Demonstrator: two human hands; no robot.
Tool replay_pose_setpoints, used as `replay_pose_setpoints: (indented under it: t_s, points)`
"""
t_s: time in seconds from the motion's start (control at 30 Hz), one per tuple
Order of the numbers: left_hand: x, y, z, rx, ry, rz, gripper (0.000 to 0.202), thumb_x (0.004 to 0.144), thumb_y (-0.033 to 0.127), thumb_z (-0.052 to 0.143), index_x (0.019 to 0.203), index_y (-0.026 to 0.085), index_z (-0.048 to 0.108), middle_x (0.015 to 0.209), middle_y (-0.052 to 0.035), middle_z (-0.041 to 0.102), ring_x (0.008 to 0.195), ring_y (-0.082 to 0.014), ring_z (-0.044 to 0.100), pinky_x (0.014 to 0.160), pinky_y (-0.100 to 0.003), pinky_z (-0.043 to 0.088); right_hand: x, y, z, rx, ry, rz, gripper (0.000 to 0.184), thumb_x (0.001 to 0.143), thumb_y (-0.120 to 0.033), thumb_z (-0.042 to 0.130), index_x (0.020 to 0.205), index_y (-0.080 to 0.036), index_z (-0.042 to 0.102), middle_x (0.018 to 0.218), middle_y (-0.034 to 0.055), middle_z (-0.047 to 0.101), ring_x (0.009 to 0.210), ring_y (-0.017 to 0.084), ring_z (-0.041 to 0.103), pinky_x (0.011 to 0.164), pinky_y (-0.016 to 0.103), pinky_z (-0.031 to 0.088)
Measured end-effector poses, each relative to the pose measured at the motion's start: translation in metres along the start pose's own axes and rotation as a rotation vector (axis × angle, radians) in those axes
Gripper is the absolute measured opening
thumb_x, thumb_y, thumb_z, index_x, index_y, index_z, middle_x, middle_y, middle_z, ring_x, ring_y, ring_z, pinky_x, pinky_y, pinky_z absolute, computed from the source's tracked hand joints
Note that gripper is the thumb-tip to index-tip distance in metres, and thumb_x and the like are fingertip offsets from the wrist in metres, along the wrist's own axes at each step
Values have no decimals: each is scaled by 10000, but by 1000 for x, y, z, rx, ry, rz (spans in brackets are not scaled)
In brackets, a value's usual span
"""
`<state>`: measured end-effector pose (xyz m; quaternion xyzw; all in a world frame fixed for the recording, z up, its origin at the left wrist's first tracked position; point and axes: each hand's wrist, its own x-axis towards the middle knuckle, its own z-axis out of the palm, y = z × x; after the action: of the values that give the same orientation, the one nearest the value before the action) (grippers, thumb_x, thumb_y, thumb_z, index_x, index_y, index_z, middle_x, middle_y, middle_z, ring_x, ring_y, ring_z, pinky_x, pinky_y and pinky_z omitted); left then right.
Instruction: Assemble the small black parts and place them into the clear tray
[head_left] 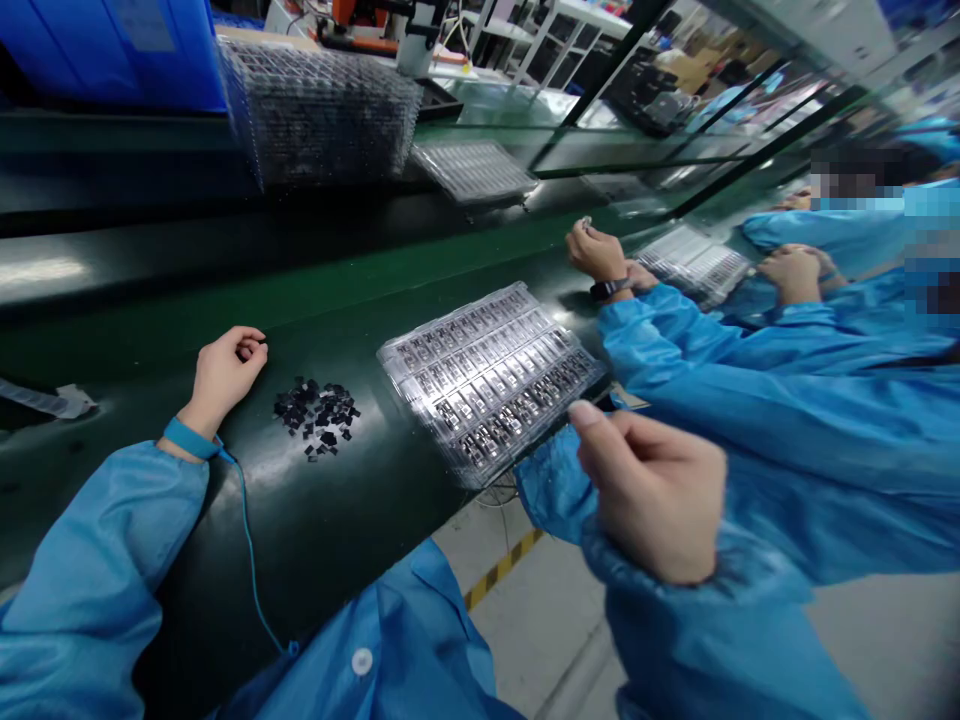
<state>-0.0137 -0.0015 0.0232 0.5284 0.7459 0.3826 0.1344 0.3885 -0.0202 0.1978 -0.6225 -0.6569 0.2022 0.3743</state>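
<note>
My left hand point(229, 370) rests at the bench's left side, fingers curled in and thumb near the index fingertip; anything between them is too small to make out. Just right of it lies a loose pile of small black square pieces point(319, 412). A clear plastic tray point(405, 385) with rows of small metal parts point(480, 385) lies at the bench's front edge. My right hand point(656, 490) is raised in front of the tray's near right corner, closed with thumb against the fingers. What it holds, if anything, is hidden. A blue strap with a cord circles my left wrist.
Beside me on the right, a co-worker's hands point(600, 255) hold a small thing near another tray point(694, 260). More people in blue sit beyond. A tall stack of clear trays point(322, 115), a single tray point(474, 170) and a blue bin point(112, 50) stand at the back.
</note>
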Motion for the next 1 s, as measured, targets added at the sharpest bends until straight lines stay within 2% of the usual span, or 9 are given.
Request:
replay_pose_setpoints:
  t_s: [0.03, 0.1, 0.2, 0.27, 0.37, 0.43, 0.6, 0.73, 1.0]
  points:
    - [0, 0, 0, 0, -2, 0, 226, 799, 298, 577, 970, 193, 681, 798, -6, 682, 717, -143, 621, 717, -245, 471, -15, -6, 10, 53, -67, -22, 561, 883, -501, 644, 461, -206, 422, 431, -51, 346, 424, 88, 283, 428, 260, 240]
    - [0, -2, 0, 10, -7, 0, 222, 797, 300, 582, 964, 196, 685, 815, -10, 689, 720, -144, 621, 716, -247, 472, -44, -12, 47, 131, -331, -34, 577, 913, -463, 603, 466, -206, 344, 445, -62, 287, 429, 81, 266, 431, 250, 229]
    - [1, -4, 1, 25, -4, 7, 220, 795, 300, 585, 955, 191, 690, 804, -12, 688, 715, -145, 622, 707, -249, 471, -74, -12, 117, 129, -584, -126, 499, 894, -389, 637, 500, -187, 407, 449, -68, 344, 432, 74, 347, 472, 228, 278]
    - [1, -5, 1, 9, 2, 18, 221, 796, 292, 582, 951, 182, 693, 779, -12, 679, 704, -142, 619, 698, -246, 470, -77, -8, 157, -31, -512, -158, 351, 870, -348, 661, 579, -192, 542, 507, -50, 485, 480, 97, 454, 517, 235, 315]
    - [1, -5, 1, -14, -1, 37, 219, 801, 275, 573, 952, 170, 693, 762, -11, 670, 685, -134, 609, 695, -242, 471, -61, 3, 194, -232, -356, -177, 85, 889, -248, 614, 870, -205, 685, 803, 25, 673, 667, 158, 601, 597, 250, 378]
    - [1, -4, 1, -6, -3, 38, 211, 803, 271, 575, 943, 167, 693, 761, -12, 671, 680, -132, 604, 701, -244, 472, -43, 9, 206, -232, -347, -191, 131, 887, -193, 601, 972, -200, 699, 898, 48, 688, 763, 181, 637, 655, 257, 420]
    - [1, -2, 2, -6, -6, 28, 200, 812, 266, 580, 946, 169, 692, 776, -17, 680, 686, -134, 598, 699, -248, 467, -10, 5, 229, -107, -416, -234, 149, 898, -162, 598, 973, -204, 720, 931, 30, 707, 827, 176, 659, 756, 261, 462]
    - [1, -1, 2, -19, -11, 28, 198, 816, 262, 578, 954, 170, 686, 796, -20, 687, 686, -135, 597, 694, -250, 464, 3, -11, 248, -128, -524, -224, 121, 888, -190, 641, 946, -232, 739, 919, 17, 724, 838, 188, 663, 763, 274, 466]
    - [0, 2, 0, 18, -45, 8, 225, 834, 299, 560, 980, 176, 679, 792, -21, 685, 699, -148, 607, 705, -263, 467, 19, -36, 272, -300, -676, -256, 112, 858, -319, 733, 934, -243, 766, 1006, 67, 697, 897, 221, 655, 753, 292, 475]
